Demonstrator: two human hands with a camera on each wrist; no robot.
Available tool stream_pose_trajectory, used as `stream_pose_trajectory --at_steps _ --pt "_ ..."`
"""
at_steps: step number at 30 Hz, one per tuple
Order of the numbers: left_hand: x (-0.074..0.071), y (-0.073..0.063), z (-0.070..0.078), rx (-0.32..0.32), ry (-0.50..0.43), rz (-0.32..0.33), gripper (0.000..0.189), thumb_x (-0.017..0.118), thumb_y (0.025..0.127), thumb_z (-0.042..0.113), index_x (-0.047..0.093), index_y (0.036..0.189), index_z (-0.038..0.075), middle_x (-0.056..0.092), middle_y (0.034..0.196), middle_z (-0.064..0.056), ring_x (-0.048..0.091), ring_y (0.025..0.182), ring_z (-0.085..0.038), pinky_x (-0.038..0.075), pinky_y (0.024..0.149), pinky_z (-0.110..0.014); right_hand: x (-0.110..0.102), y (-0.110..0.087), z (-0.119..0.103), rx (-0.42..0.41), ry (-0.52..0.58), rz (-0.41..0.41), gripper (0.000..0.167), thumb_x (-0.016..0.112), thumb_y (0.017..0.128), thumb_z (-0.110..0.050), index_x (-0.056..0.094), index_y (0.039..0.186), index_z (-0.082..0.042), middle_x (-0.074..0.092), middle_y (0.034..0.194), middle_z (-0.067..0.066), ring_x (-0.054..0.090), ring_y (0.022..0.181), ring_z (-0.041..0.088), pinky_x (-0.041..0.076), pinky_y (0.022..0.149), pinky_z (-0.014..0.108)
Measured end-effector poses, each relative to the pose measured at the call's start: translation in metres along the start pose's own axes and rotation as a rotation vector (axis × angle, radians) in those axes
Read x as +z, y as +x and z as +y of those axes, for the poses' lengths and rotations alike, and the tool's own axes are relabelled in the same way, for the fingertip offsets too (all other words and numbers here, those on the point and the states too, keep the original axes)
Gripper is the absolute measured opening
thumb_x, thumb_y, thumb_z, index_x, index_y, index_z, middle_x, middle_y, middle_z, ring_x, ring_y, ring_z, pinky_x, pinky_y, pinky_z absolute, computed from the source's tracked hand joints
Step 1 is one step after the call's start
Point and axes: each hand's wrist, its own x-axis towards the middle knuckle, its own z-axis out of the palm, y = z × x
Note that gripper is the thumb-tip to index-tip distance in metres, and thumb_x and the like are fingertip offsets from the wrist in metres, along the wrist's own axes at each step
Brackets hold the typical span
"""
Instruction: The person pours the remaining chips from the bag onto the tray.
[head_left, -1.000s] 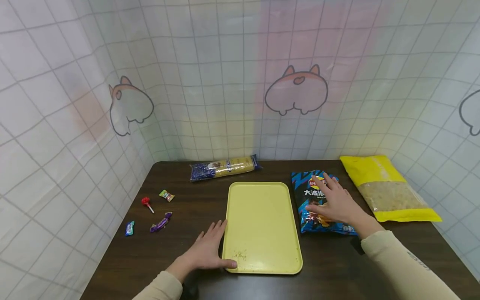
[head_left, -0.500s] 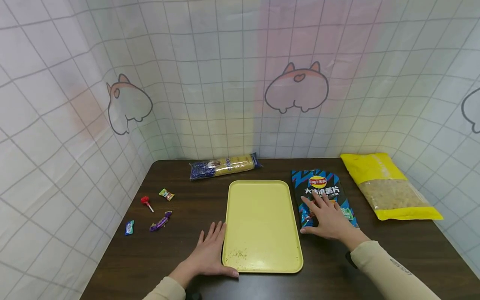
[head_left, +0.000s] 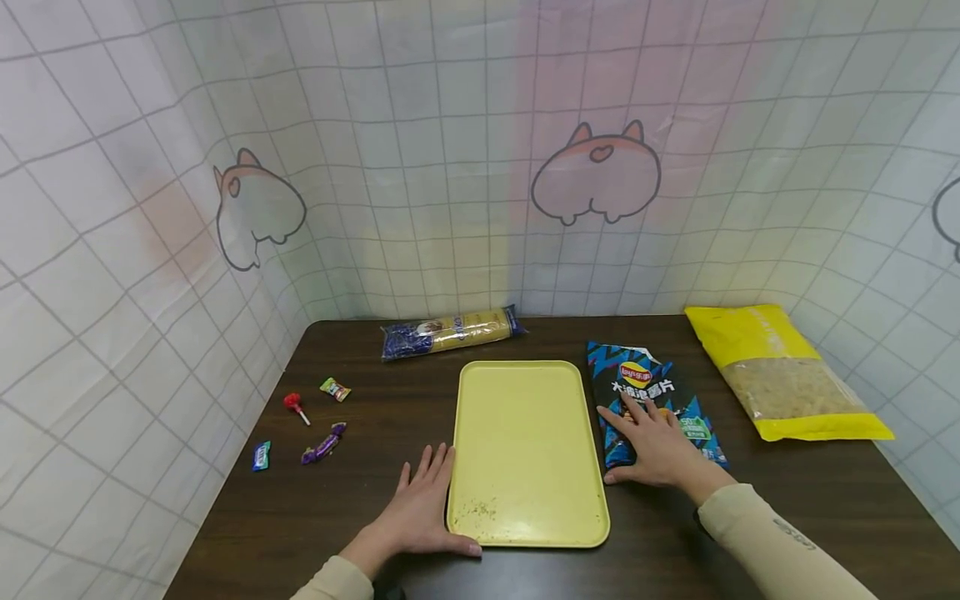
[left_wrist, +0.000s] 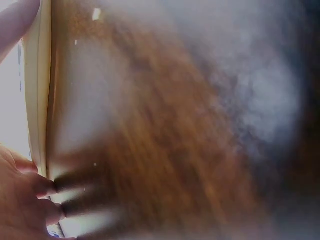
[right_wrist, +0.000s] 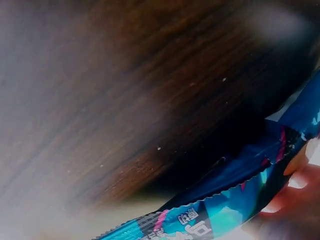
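My left hand (head_left: 420, 507) rests with spread fingers at the near left corner of a yellow tray (head_left: 531, 450). Its thumb lies along the tray's near edge. In the left wrist view, the fingers (left_wrist: 46, 211) and the tray's rim (left_wrist: 42, 90) show at the left side. My right hand (head_left: 658, 446) lies with fingers spread over the lower part of a blue and black bag of potato chips (head_left: 636, 375), right of the tray. The bag looks creased under the palm. From the right wrist, the bag's crimped edge (right_wrist: 200, 212) is seen, slightly lifted from the table.
A pack of spaghetti (head_left: 453, 333) lies behind the tray. At the right is a large yellow bag with a clear window (head_left: 787, 387). On the left lie a red lollipop (head_left: 296, 407), a purple-wrapped candy (head_left: 324, 443), a green-wrapped candy (head_left: 334, 389) and a blue-wrapped candy (head_left: 261, 456).
My right hand has come down onto the chip bag, moving nearer to me, and the bag has become more creased under it. My left hand has stayed nearly still at the tray's corner.
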Motion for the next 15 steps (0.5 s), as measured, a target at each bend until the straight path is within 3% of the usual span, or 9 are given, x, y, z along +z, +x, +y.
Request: stream_pose_trajectory --at_steps 5,15 --pt "-0.0002 -0.0004 -0.0003 -0.007 -0.006 -0.009 0.145 0.083 0.063 0.075 0.011 0.163 -0.001 0.014 0.169 -0.026 0.008 0.158 -0.046 0.010 0.118 -0.075 -0.0009 0.0016 0.0009 -0.010 0.005 -0.010 0.098 0.077 0.078 -0.065 0.043 0.157 -0.018 0.030 0.163 0.029 0.036 0.139 0.064 0.029 0.106 0.080" --pt "-0.0001 0.0009 0.0006 -0.016 0.008 -0.014 0.146 0.082 0.062 0.077 0.011 0.164 0.000 0.015 0.170 -0.025 0.009 0.158 -0.046 0.011 0.118 -0.074 -0.0013 0.0041 0.0060 -0.022 -0.002 -0.005 0.065 0.074 0.093 -0.037 0.054 0.149 -0.014 0.043 0.154 0.030 0.047 0.132 0.059 0.039 0.104 0.073"
